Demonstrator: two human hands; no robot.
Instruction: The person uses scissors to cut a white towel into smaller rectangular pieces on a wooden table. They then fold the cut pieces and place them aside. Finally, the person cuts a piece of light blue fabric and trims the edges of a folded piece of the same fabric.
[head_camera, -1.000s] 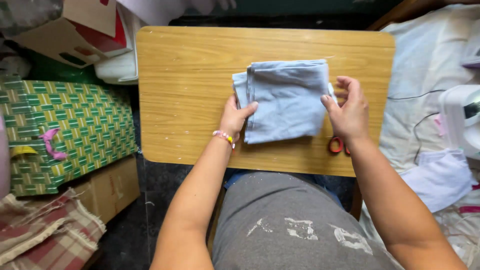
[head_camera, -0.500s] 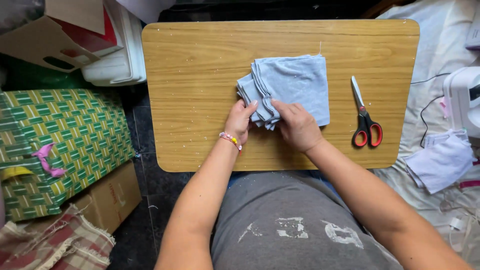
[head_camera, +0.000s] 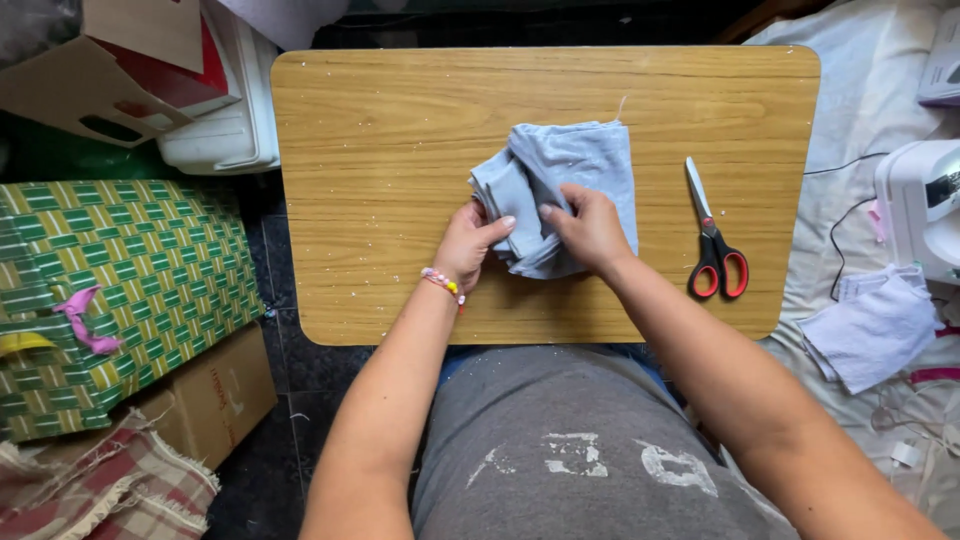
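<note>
A light blue cloth (head_camera: 580, 165), folded in layers, lies on the wooden table (head_camera: 400, 130). My left hand (head_camera: 470, 243) grips its bunched left edge, thumb on top. My right hand (head_camera: 592, 230) pinches the cloth's lower middle, lifting a fold. A bead bracelet sits on my left wrist. A pair of scissors (head_camera: 712, 240) with red and black handles lies on the table just right of the cloth, apart from both hands.
A green and yellow woven box (head_camera: 120, 290) stands left of the table, with cardboard boxes (head_camera: 110, 70) and a white plastic tub (head_camera: 225, 130) behind it. A white sewing machine (head_camera: 925, 205) and a pale cloth piece (head_camera: 870, 330) lie on the right.
My right hand moved from the cloth's right edge to its lower middle, uncovering the scissors. The cloth's left side went from flat to bunched up between both hands.
</note>
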